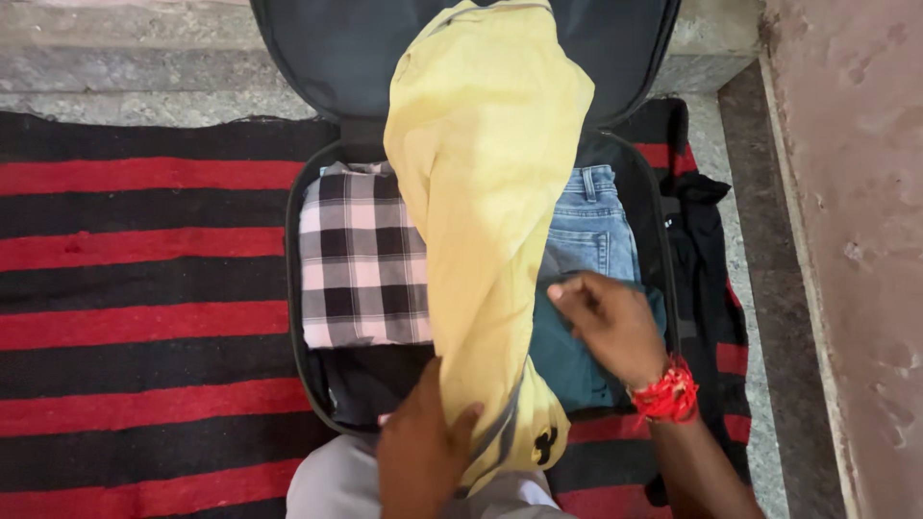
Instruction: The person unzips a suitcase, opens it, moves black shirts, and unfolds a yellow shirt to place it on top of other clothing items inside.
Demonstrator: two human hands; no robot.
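Draping yellow garment (pixel 486 192) hiding suitcase (pixel 293 288), plaid shirt (pixel 361 259), jeans (pixel 591 221)

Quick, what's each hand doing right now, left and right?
Left hand: closed, gripping the lower end of the yellow garment.
Right hand: fingers curled, pressing on the teal cloth in the suitcase; not clearly gripping it.

Yellow garment (pixel 486 192), pink-black checked shirt (pixel 361 255), blue jeans (pixel 591 226), teal cloth (pixel 567 356), red-black striped blanket (pixel 144 288)

Stone floor (pixel 760 240) down there, red-and-black striped blanket (pixel 144 288) spread across it, open black suitcase (pixel 293 288) sitting on top.
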